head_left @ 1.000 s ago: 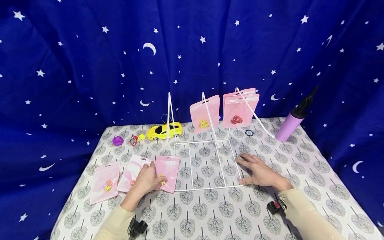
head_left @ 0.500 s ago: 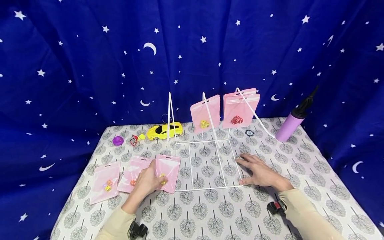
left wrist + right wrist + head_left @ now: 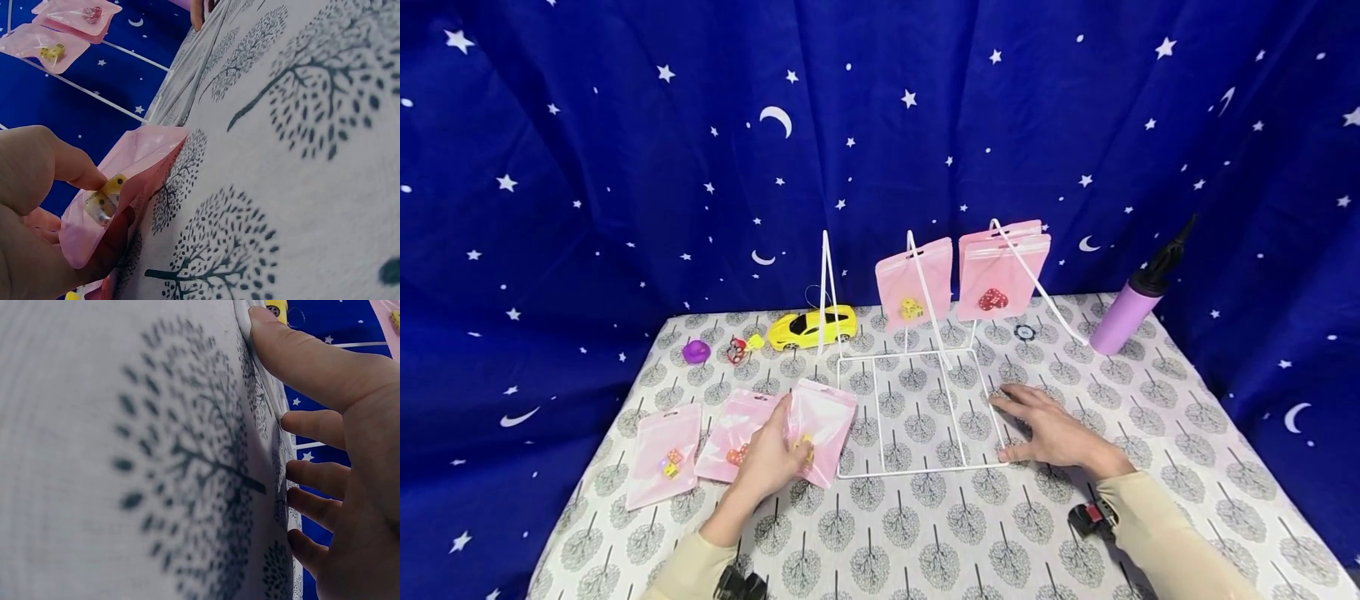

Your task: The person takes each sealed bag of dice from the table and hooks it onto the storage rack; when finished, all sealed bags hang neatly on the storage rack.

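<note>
My left hand (image 3: 772,457) pinches a pink zip bag (image 3: 825,417) by its left side, thumb on one face and fingers behind. Yellow dice (image 3: 106,201) show through the bag in the left wrist view, close to the thumb tip. The bag's right side is tilted up off the cloth. My right hand (image 3: 1037,423) rests at the right side of the white wire rack (image 3: 917,472), its fingers spread and nearly straight along the base wire. Two more pink bags lie to the left: one with orange dice (image 3: 730,429), partly behind my left hand, and one with mixed dice (image 3: 655,442).
On the rack's arms hang a pink bag with yellow dice (image 3: 917,279) and, farther right, two bags, the front one with red dice (image 3: 1003,271). Behind stand a yellow toy car (image 3: 812,327), small toys (image 3: 737,348), a purple object (image 3: 696,352) and a purple pump (image 3: 1122,317).
My left hand has lifted and tilted the bag with yellow dice slightly, its top edge shifting up and right. The right hand stays in place.
</note>
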The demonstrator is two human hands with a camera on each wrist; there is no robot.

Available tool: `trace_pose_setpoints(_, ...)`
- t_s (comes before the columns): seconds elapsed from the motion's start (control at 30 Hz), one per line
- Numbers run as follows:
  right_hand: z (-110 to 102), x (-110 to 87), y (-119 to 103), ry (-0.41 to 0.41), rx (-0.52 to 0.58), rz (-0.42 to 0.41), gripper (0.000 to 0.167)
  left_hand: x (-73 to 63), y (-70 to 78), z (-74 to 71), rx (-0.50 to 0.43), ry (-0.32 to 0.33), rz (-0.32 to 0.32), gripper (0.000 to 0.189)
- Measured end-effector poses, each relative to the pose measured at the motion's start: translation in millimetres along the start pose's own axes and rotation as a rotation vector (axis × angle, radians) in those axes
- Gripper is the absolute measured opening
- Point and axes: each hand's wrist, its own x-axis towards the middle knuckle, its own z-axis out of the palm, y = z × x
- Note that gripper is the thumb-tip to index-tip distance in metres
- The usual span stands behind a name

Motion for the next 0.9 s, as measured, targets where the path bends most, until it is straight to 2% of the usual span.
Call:
trace_pose_setpoints(0.17, -1, 0.1, 0, -0.003, -0.002, -0.005, 0.093, -5.9, 6.0, -2.6, -0.066, -0.02, -0.009, 0.095)
trace_pose_setpoints(0.33, -1, 0.3, 0, 0.0, 0.001, -0.005, 0.094, -15.0, 17.8, -4.6, -0.086, -0.009, 0.027, 0.095)
trace_pose_setpoints(0.43, -1, 0.7, 1, 0.0, 0.004, 0.0, 0.094, -22.1, 28.4, -5.4, -0.093, 0.001, 0.08, 0.092)
trace_pose_setpoints(0.53, 0, 1.3, 1, -0.003, -0.004, 0.003, 0.094, -31.4, 41.9, -4.8, -0.116, 0.0, 0.159, 0.09)
trace_pose_setpoints(0.67, 0, 1.0, 1, 0.003, -0.008, 0.002, 0.094, -45.5, 62.5, -3.3, -0.183, -0.034, 0.274, 0.091)
trace_pose_setpoints(0.9, 0, -0.2, 0, 0.004, -0.007, 0.002, 0.094, -67.1, 94.0, -4.9, -0.279, -0.076, 0.392, 0.09)
